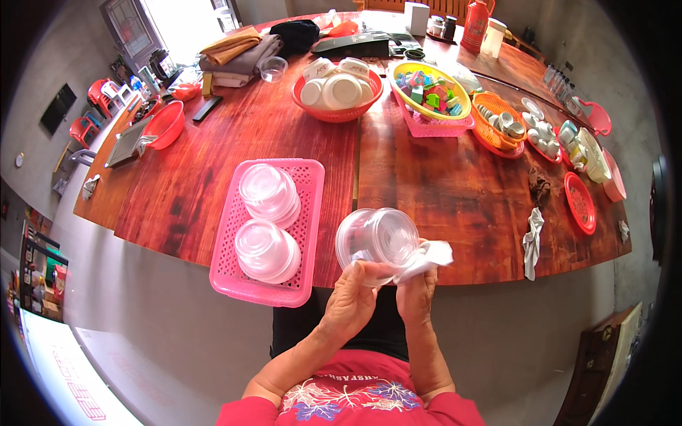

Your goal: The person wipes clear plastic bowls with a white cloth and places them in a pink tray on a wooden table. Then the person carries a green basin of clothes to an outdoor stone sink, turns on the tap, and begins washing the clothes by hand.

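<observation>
My left hand [350,298] grips a clear plastic bowl [376,240] from below, tilted on its side over the table's near edge. My right hand [417,290] holds a white cloth [430,257] pressed against the bowl's right side. Just to the left, a pink perforated tray [307,186] lies on the red wooden table [440,199]. In it stand two stacks of clear plastic bowls, upside down [268,192] [266,248].
Farther back stand a red basket of white bowls [337,92], a yellow bowl of coloured pieces [430,91] on a pink tray, an orange basket [497,122] and red plates [580,202]. A grey rag [533,241] hangs at the right edge. Folded cloths [238,51] and a red basin [167,124] sit left.
</observation>
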Motion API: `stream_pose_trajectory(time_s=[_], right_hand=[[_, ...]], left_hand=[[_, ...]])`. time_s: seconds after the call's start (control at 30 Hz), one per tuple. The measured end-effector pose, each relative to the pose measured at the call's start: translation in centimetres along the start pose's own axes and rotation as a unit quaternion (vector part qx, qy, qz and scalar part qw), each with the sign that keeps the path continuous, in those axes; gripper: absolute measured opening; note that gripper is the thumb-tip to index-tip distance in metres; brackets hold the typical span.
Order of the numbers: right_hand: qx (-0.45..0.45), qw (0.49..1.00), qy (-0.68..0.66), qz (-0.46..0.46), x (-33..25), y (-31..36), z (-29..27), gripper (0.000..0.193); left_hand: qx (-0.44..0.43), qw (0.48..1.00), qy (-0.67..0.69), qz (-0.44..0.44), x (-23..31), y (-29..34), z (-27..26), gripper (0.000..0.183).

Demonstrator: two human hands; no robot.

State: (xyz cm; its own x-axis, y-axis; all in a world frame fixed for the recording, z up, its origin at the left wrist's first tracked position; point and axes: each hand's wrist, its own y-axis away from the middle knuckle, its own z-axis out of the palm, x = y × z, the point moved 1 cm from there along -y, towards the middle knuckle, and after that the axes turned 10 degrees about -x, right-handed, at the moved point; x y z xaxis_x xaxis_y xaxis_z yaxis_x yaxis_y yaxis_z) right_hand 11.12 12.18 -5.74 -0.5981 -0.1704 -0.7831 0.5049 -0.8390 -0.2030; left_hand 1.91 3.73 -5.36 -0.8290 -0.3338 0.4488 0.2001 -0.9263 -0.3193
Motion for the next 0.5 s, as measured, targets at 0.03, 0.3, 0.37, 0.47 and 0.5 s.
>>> stream_pose_trajectory(time_s=[0.03, 0.3, 0.37, 0.47, 0.5], right_hand=[[-0.044, 0.996, -0.063, 0.035, -0.6, -0.5, 0.1, 0.039], [-0.094, 0.963, -0.250, 0.048, -1.3, 0.0, -1.3, 0.074], [-0.059, 0.981, -0.184, 0.024, -1.8, 0.0, -2.1, 0.058], [-0.027, 0.998, 0.044, 0.030, -3.8, -0.1, -1.7, 0.043], [0.014, 0.979, 0.205, -0.015, -3.7, 0.2, -1.1, 0.034]], left_hand=[[0.055, 0.998, 0.024, -0.001, 0.0, 0.1, 0.1, 0.035], [0.111, 0.974, 0.186, -0.073, 0.6, 0.8, -1.0, 0.039], [0.167, 0.976, 0.102, -0.099, 0.5, 0.6, -1.0, 0.056], [0.180, 0.980, 0.023, -0.080, 1.7, 0.2, 1.8, 0.074], [0.156, 0.985, 0.004, -0.076, 2.0, 0.0, 2.6, 0.086]])
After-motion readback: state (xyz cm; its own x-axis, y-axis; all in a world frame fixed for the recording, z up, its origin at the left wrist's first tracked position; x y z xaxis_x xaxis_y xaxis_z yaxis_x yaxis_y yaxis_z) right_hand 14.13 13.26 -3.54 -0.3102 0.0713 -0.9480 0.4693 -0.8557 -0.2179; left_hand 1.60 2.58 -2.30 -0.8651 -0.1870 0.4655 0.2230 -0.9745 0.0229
